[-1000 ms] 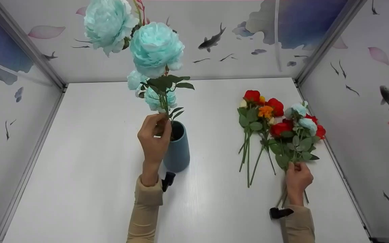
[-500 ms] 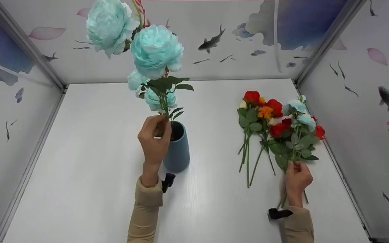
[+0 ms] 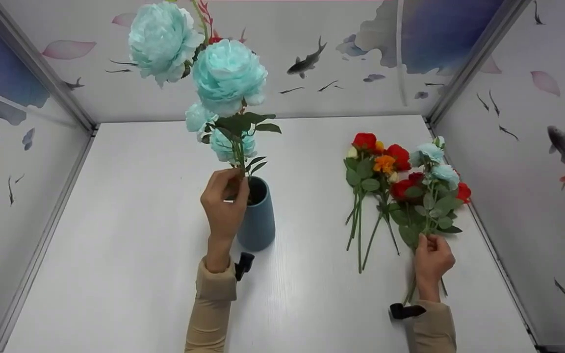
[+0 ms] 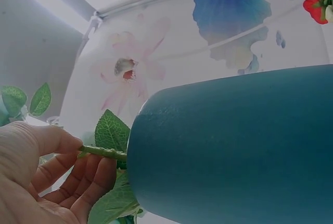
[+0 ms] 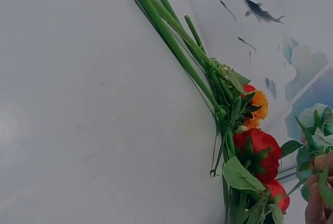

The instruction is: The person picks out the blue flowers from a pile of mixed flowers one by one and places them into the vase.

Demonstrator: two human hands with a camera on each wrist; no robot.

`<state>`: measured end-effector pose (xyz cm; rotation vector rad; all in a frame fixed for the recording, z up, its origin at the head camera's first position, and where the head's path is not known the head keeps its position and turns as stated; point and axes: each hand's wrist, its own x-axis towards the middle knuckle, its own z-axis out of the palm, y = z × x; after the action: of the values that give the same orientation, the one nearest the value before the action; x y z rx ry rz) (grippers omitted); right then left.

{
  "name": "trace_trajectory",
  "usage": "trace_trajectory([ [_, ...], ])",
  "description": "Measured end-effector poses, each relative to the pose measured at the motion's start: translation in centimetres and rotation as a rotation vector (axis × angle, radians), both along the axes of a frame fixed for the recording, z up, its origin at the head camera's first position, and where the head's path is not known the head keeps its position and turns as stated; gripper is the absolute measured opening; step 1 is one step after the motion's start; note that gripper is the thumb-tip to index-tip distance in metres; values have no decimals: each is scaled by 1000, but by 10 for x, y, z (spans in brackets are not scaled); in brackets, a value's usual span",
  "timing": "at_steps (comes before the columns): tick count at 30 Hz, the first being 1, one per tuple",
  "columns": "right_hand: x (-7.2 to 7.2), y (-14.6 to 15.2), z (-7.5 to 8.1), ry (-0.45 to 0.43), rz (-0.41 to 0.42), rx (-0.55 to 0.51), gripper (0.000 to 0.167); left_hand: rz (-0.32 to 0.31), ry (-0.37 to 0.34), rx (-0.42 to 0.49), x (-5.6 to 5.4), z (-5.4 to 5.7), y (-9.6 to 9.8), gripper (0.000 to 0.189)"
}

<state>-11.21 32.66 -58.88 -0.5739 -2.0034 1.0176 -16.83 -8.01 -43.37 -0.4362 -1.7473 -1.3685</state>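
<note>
My left hand (image 3: 223, 203) pinches a green stem (image 4: 104, 152) right at the mouth of a blue vase (image 3: 257, 225), which stands upright. Large pale turquoise peonies (image 3: 228, 78) rise above that hand, their dark leaves just over the fingers. Part of the vase's mouth is hidden by the hand. At the right, my right hand (image 3: 433, 260) pinches the stem of a spray of light blue flowers (image 3: 444, 176), which lies over red flowers. Only the fingers of this hand (image 5: 320, 198) show at the edge of the right wrist view.
Left of the held spray lie red flowers (image 3: 364, 141) and an orange flower (image 3: 384, 163), their stems pointing toward the person. Printed panels enclose the white table (image 3: 130, 220) at the back and sides. A slim red sprig (image 3: 205, 14) rises behind the peonies.
The light blue spray in my right hand has tipped slightly left. My left hand keeps its pinch beside the vase, almost still. The whole head view has shifted a little.
</note>
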Motion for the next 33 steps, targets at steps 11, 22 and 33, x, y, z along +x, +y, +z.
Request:
trace_trajectory([
  [11,1,-1,1,2,0,-13,12,-1,-25,-2,2,-3,-1,16],
  [22,1,-1,2,40,-3,4,14,-4,-4,4,2,-10,-1,16],
  [33,1,-1,2,70,9,17,14,-12,-45,2,3,-20,-2,14],
])
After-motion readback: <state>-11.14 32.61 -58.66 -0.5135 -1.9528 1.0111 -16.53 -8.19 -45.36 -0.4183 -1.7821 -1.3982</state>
